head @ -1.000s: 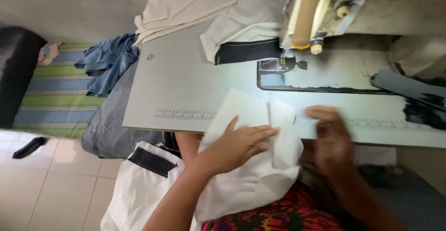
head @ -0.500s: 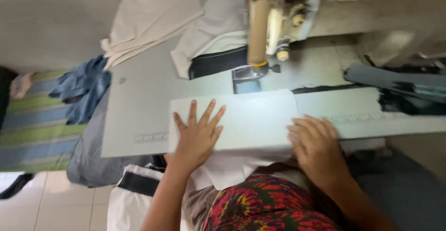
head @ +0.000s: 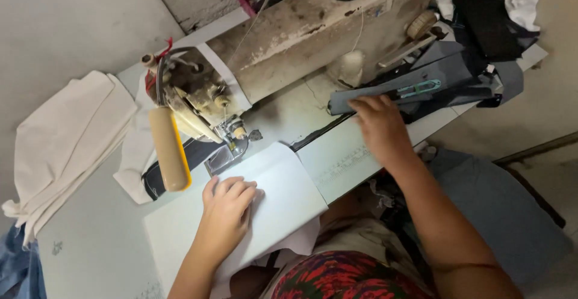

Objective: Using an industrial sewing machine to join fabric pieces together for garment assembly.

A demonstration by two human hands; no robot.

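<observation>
Since half a second ago our right hand has left the white fabric panel and gone out to the right, onto the dark grey strip that lies on the sewing table; our left hand has stayed on the panel.

Working from largest down: the table is pale grey and holds a worn beige sewing machine set slantwise across its far side. A heap of cream cloth lies at the left edge, well apart from our hands. The folded white panel lies flat in front of us, one corner just beside the presser foot. Our left hand presses it with fingers loosely curled, holding nothing. Our right hand rests on the grey strip with fingers nearly flat and close together; we cannot tell if they pinch it. A teal thread snip lies on that strip, just beyond our fingertips.

We judge two risks: with one hand on it, the panel could skew or slide under the foot; and dragging the strip could tip the snip off the table.

One small pale sticker sits on the machine's body, too small to make out; we see no packages or signs.
</observation>
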